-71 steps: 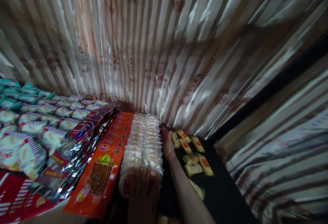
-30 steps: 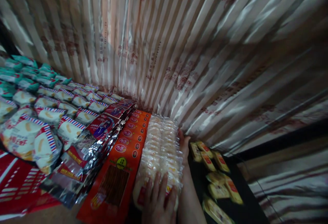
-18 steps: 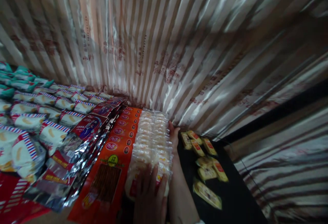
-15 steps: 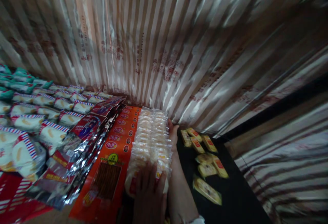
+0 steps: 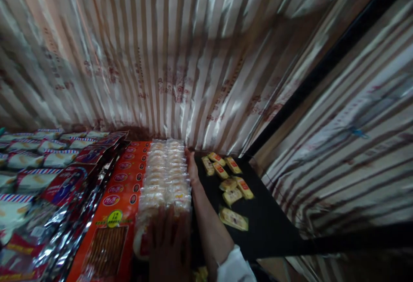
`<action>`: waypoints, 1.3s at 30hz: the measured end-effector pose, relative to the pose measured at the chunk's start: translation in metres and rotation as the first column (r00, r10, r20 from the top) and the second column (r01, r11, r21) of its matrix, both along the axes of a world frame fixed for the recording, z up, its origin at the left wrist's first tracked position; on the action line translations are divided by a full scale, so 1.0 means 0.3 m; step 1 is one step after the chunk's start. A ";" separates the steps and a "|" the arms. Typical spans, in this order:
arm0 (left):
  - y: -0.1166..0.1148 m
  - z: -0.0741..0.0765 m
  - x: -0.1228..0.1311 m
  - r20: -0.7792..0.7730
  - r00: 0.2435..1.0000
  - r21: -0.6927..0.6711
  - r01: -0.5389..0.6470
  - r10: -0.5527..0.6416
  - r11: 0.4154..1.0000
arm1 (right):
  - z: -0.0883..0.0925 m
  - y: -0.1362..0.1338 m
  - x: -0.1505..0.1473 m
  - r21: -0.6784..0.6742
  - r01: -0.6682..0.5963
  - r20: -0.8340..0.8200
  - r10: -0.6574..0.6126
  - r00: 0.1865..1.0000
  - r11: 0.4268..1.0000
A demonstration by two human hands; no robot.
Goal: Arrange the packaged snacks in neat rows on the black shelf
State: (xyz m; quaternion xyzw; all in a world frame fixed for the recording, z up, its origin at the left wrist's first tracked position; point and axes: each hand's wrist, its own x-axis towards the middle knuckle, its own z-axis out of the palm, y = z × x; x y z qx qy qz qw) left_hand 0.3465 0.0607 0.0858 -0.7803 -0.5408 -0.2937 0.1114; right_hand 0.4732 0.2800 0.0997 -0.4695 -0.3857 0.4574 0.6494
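Two neat rows of clear-wrapped, pale round snacks, which look like rice crackers (image 5: 166,170), stand on edge on a shelf. My left hand (image 5: 167,237) lies flat over their near end, fingers stretched out and slightly spread; it is dark and blurred. My right hand (image 5: 192,168) reaches along the right side of the rows, stretched out with its palm side against the wrappers; part of its fingers is hidden. Left of the crackers, touching or nearly so, lie orange snack packs (image 5: 111,200) with a window showing brown sticks.
Farther left are dark red and silver packets (image 5: 67,183) and white bags with striped edges (image 5: 29,181). Several small yellow packets (image 5: 234,218) lie on the black shelf (image 5: 267,226) at right. Striped plastic sheeting (image 5: 167,58) hangs behind, with a dark post (image 5: 309,88) on the right.
The view has swung to the right, so the goods appear farther left. Both hands stay at the rows of crackers, with little visible change in their placing.
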 end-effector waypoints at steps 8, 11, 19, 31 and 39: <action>-0.010 0.021 0.008 0.025 1.000 -0.003 -0.006 0.007 1.000 | 0.012 -0.004 -0.004 -0.045 -0.040 -0.202 0.030 0.979 0.998; -0.008 0.034 0.005 0.022 1.000 0.005 0.009 -0.009 1.000 | 0.012 -0.006 -0.005 -0.068 -0.038 -0.227 0.022 0.974 0.997; 0.002 0.071 -0.021 0.074 0.997 0.027 -0.003 0.001 1.000 | 0.052 -0.047 0.070 -0.001 0.094 -0.152 -0.093 0.984 0.996; 0.005 0.092 -0.017 0.188 0.980 0.181 -0.094 0.059 0.979 | 0.124 -0.149 0.356 -0.007 0.222 0.453 -0.195 0.870 0.975; -0.006 0.077 -0.028 0.178 0.984 0.203 -0.020 -0.017 0.979 | 0.161 -0.206 0.402 -0.110 0.173 0.898 0.024 0.439 0.979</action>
